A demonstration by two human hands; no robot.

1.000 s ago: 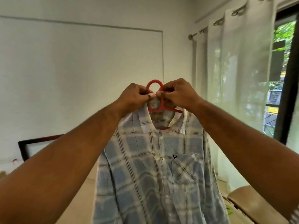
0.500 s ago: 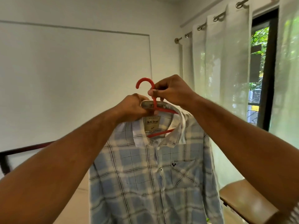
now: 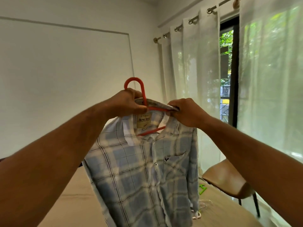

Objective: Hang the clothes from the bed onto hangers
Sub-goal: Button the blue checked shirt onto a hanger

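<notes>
Now the plaid shirt hangs in the air above the bed, draped on the red hanger. The left hand curls its fingers round the hanger's neck, and the right hand pinches the collar. It seems best to keep the neck steady while tugging the collar level over the shoulder. Half a second ago the right hand gripped the neck and the left held the collar.

Both hands, left hand and right hand, hold a plaid shirt on a red hanger.
</notes>
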